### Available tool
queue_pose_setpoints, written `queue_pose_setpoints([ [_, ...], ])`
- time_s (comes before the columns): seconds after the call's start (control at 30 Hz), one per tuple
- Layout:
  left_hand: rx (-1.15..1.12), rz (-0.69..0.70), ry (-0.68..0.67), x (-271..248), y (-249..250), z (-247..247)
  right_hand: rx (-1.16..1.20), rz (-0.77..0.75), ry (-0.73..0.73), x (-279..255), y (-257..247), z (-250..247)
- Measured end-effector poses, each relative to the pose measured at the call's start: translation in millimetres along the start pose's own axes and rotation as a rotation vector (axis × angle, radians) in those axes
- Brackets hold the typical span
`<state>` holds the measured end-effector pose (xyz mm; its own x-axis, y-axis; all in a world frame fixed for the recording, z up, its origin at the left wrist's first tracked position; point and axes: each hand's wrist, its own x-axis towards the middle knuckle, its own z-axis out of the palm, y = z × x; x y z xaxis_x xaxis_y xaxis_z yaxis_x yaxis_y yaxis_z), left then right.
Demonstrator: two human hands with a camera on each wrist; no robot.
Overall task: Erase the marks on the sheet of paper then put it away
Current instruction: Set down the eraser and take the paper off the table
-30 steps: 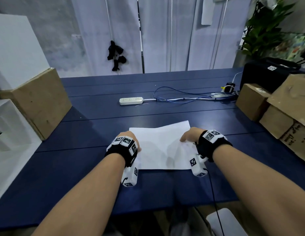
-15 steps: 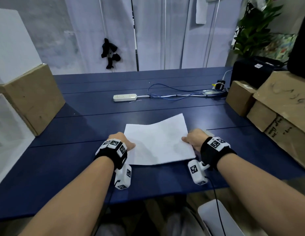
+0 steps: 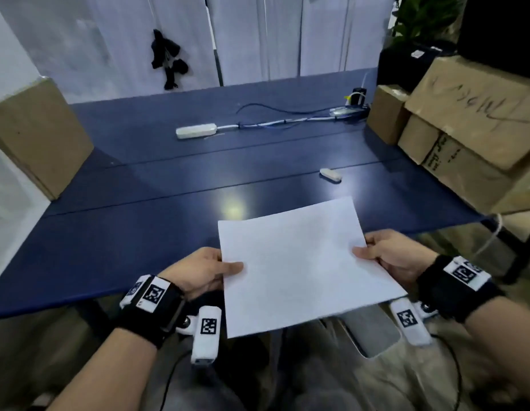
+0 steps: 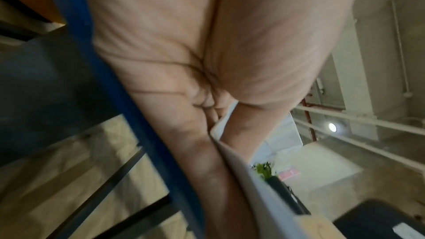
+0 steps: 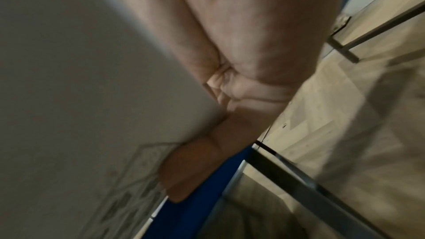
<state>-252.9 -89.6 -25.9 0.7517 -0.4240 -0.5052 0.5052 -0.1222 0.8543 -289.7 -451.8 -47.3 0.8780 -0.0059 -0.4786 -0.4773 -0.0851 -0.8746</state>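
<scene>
Lifted off the blue table (image 3: pixel 133 232), the paper (image 3: pixel 296 271) is pinched by left hand (image 3: pixel 198 272) and right hand (image 3: pixel 392 256).

A: Where's the head view?
B: High up, facing forward and down over the worktop (image 3: pixel 139 232).
A: And the wrist views?
B: Close under the left hand (image 3: pixel 198 272) and right hand (image 3: pixel 397 256), looking along them. All three share the paper (image 3: pixel 302 271).

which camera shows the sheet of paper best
The head view: the whole sheet of paper shows, pinched at its side edges by the left hand and right hand. The left wrist view shows only a thin edge in the grip; the right wrist view, a blurred underside.
</scene>
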Motion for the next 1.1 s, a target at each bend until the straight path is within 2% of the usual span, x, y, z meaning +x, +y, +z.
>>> queue_pose_setpoints([
  [0.1,-0.028,-0.039,-0.034,6,-34,22,-0.038,0.056,0.084,-4,52,-20],
  [0.17,0.005,-0.075,-0.032,17,-59,37,-0.157,0.108,0.111,2,86,-28],
  [0.27,0.106,-0.149,0.052,46,-97,54,-0.366,0.134,0.145,30,136,-35],
  [0.37,0.352,-0.186,0.126,88,-119,65,-0.642,0.104,0.129,63,159,-37],
  [0.43,0.546,-0.192,0.142,110,-126,73,-0.777,0.177,0.099,80,168,-41],
  [0.5,0.629,-0.234,0.140,129,-128,84,-0.939,0.220,0.078,96,174,-41],
  [0.53,0.634,-0.258,0.150,140,-129,88,-1.004,0.178,0.058,99,169,-36],
  [0.6,0.573,-0.303,0.174,150,-131,97,-0.984,0.002,-0.026,90,146,-11],
  [0.67,0.496,-0.305,0.155,163,-133,102,-0.740,-0.131,-0.207,76,127,20],
  [0.73,0.425,-0.323,0.122,173,-132,108,-0.577,-0.141,-0.430,65,131,43],
  [0.77,0.438,-0.361,0.118,176,-131,112,-0.542,-0.142,-0.480,62,140,49],
  [0.83,0.527,-0.454,0.154,180,-126,115,-0.521,-0.106,-0.477,70,174,44],
  [0.93,0.871,-0.411,0.050,184,-123,116,-0.613,0.066,-0.416,91,220,12],
  [1.03,0.942,-0.409,0.000,195,-124,119,-0.736,0.285,-0.298,114,257,-24],
  [1.07,0.942,-0.419,-0.015,198,-126,121,-0.783,0.326,-0.248,128,269,-36],
  [1.1,0.913,-0.403,-0.015,200,-127,124,-0.830,0.332,-0.178,136,260,-42],
])
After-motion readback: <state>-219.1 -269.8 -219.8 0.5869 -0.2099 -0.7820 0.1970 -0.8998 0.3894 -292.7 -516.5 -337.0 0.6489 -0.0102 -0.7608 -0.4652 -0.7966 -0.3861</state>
